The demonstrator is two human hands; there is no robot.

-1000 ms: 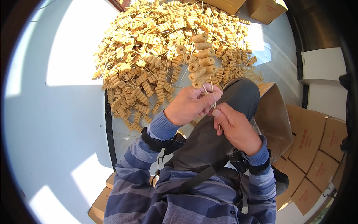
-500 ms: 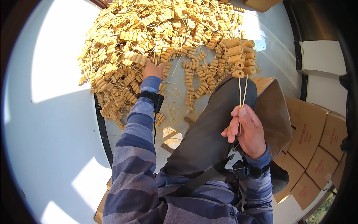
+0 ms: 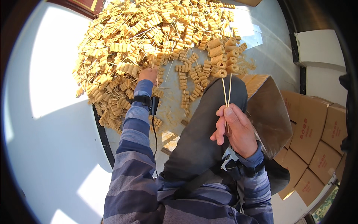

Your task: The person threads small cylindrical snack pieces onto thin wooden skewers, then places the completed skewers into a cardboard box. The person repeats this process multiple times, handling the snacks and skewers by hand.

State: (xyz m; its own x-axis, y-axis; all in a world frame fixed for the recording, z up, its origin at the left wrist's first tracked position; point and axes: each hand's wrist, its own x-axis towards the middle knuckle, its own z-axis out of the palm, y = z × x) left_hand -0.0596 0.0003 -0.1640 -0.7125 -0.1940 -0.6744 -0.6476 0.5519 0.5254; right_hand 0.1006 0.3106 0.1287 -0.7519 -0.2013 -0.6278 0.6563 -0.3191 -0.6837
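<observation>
"Grey floor (image 3: pixel 270 61) spread beneath everything, sunlit on the far side. Where were the two skewers (image 3: pixel 217 59)?"

"Out in front of the right hand (image 3: pixel 238 128), over the leg (image 3: pixel 201 130). Its thumb and fingers pinched both bare sticks (image 3: pixel 225 91) towards their near ends."

"Which way did they point?"

"Forward, long axes nearly fore and aft. The sticks met at the fingertips and spread into a narrow V, each with its column of hollow rolls (image 3: pixel 217 51) at the far end."

"And the left hand (image 3: pixel 148 74)?"

"Stretched out to the near side of the pile (image 3: pixel 112 71), fingers partly hidden. I couldn't tell whether it had gripped anything."

"What stood around?"

"The pile took up the far left. An open carton (image 3: pixel 268 108) sat just right of the leg, stacked boxes (image 3: pixel 315 130) beyond it."

"Room to move?"

"A strip of crumb-strewn floor lay between pile and leg; the wall (image 3: pixel 63 138) bounded the left, the boxes the right."
</observation>
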